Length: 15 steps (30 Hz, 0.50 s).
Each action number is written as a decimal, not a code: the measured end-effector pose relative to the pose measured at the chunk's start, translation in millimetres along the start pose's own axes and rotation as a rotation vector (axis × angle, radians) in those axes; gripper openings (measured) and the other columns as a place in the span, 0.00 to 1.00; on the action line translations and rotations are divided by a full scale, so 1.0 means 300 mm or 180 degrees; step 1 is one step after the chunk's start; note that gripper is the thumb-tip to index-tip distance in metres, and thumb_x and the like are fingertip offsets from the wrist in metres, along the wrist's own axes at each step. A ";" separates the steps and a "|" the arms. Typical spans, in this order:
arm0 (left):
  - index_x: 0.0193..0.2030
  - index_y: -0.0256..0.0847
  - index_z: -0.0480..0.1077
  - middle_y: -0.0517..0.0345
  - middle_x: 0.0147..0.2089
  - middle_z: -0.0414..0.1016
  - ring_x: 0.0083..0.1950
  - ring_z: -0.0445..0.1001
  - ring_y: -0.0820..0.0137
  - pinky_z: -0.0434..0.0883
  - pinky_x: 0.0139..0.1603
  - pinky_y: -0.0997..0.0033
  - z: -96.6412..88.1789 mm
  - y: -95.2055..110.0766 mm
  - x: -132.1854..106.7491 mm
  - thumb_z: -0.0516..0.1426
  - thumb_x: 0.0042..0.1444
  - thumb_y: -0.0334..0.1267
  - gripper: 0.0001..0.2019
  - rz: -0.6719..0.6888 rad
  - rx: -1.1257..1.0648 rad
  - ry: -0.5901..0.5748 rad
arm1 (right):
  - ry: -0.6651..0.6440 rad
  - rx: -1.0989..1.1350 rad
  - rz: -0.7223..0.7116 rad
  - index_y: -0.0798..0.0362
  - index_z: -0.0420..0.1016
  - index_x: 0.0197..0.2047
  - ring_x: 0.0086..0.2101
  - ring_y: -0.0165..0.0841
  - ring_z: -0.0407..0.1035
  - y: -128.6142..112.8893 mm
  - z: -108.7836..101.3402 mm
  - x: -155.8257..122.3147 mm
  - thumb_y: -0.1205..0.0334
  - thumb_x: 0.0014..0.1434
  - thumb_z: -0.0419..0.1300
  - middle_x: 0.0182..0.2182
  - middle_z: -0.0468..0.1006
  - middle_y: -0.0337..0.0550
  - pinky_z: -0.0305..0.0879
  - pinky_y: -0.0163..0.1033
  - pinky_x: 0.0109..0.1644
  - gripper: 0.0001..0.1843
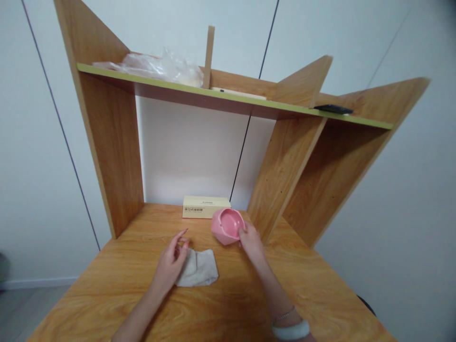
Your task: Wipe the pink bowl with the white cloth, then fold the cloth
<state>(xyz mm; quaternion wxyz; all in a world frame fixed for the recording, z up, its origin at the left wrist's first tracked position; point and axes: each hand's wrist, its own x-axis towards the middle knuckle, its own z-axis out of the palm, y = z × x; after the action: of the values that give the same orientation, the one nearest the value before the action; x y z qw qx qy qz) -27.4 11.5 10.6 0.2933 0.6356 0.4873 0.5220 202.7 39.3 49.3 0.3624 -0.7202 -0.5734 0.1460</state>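
Our right hand [251, 242] grips the tilted pink faceted ceramic bowl [228, 225], our open left hand [171, 263] touches the grey cloth [198, 268]; we think the bowl could slip onto the wooden bench [107, 294].

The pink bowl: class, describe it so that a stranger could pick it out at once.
Start at the wooden desk under the shelf. Near its back lies a cream box; just right of it, the right hand holds the pink bowl, tilted. It is the only pink, faceted thing there.
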 end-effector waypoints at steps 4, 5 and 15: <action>0.44 0.41 0.68 0.53 0.37 0.74 0.35 0.71 0.66 0.67 0.38 0.66 -0.020 -0.023 0.015 0.47 0.52 0.44 0.16 0.0020 0.0729 0.0191 | -0.0130 -0.0383 0.0523 0.60 0.73 0.34 0.26 0.35 0.70 0.105 -0.065 0.059 0.67 0.57 0.44 0.17 0.73 0.45 0.60 0.36 0.32 0.16; 0.43 0.41 0.68 0.53 0.38 0.74 0.38 0.71 0.64 0.67 0.41 0.65 -0.024 -0.027 0.018 0.47 0.52 0.43 0.15 0.0022 0.0869 0.0182 | -0.0196 -0.0447 0.0601 0.61 0.73 0.32 0.26 0.35 0.70 0.124 -0.069 0.066 0.66 0.58 0.44 0.17 0.73 0.45 0.61 0.36 0.33 0.17; 0.48 0.39 0.61 0.48 0.40 0.75 0.43 0.72 0.61 0.65 0.40 0.66 -0.070 -0.043 0.040 0.44 0.56 0.43 0.16 -0.0835 0.1886 -0.0034 | -0.0410 -0.0714 0.0826 0.56 0.66 0.46 0.41 0.35 0.67 0.165 -0.027 0.077 0.57 0.59 0.51 0.43 0.70 0.48 0.65 0.45 0.43 0.15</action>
<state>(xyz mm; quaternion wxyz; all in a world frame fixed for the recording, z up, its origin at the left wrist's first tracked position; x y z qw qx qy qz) -51.6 24.3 9.7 0.1629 0.6279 0.6942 0.3119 250.3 54.1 25.6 0.2204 -0.8132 -0.5103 0.1726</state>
